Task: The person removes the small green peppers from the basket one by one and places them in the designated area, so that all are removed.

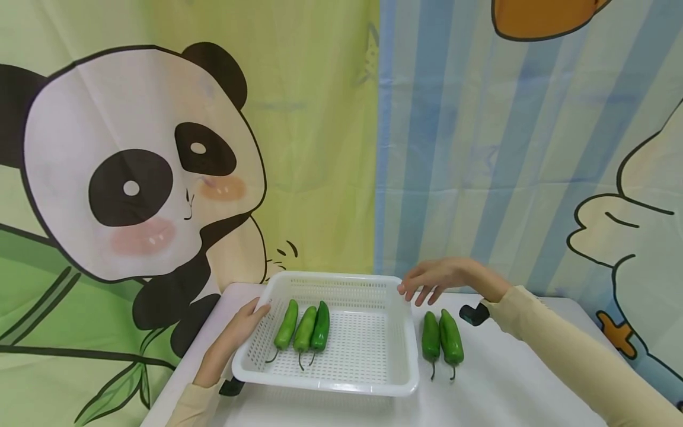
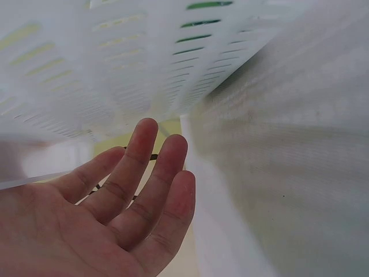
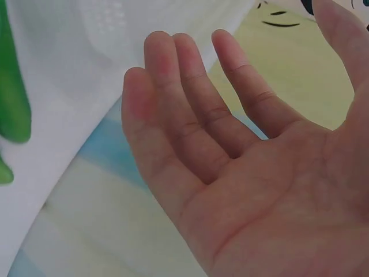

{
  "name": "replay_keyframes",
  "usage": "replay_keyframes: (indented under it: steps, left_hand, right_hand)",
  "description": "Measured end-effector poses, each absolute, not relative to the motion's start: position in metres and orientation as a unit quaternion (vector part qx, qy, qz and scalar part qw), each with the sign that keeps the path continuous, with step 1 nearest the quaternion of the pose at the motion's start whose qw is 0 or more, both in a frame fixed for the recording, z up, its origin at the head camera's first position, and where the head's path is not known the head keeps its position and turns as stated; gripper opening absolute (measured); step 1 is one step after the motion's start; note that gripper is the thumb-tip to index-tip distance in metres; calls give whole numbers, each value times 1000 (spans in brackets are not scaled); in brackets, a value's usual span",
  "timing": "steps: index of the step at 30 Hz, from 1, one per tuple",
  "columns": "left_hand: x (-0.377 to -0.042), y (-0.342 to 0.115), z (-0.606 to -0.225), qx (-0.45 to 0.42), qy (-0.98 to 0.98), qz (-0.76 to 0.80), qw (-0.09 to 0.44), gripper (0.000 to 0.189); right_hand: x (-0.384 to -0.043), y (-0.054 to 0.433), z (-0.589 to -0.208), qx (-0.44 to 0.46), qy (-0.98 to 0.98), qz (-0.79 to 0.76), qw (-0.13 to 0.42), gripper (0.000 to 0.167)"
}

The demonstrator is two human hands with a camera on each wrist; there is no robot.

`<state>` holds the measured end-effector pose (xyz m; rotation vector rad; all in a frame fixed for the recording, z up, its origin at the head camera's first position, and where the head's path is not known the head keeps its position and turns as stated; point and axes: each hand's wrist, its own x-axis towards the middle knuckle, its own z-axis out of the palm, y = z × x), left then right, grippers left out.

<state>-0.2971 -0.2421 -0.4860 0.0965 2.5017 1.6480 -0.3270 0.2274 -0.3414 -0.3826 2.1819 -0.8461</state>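
Observation:
A white plastic basket [image 1: 368, 388] with slotted walls sits on the white table, three green chili peppers [image 1: 305, 330] lying in its left half. My left hand [image 1: 242, 326] holds the basket's left rim, thumb over the edge. In the left wrist view, that hand's fingers [image 2: 173, 196] extend, slightly bent, below the slotted wall; the thumb is hidden there. By the far right corner of the basket is my right hand [image 1: 434, 279], its fingers relaxed, nothing in them. Whether it touches the rim I cannot tell. Two more green peppers [image 1: 451, 338] lie on the table nearby.
The white table [image 1: 512, 367] extends right of the basket. Behind it hangs a printed curtain [image 1: 443, 148] with a panda and blue stripes. Dark wrist devices [image 1: 474, 315] show at both wrists.

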Motion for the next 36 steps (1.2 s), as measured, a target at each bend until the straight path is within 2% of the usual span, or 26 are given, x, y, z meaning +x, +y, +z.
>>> replay_keyframes:
  steps: [8,23,36]
  left_hand:
    - [-297,-242,-487,33,830,552,73,54]
    - [-297,-240,-486,27,828,556,71,53]
    - [-295,-242,-485,33,826,558,73,53]
  right_hand:
    - [-327,199,-343,-165,837,-344,393,39]
    - [-325,141,-368,-176,840,-357,369,38]
    - [-343,107,-399,-166,848,-342,371,42]
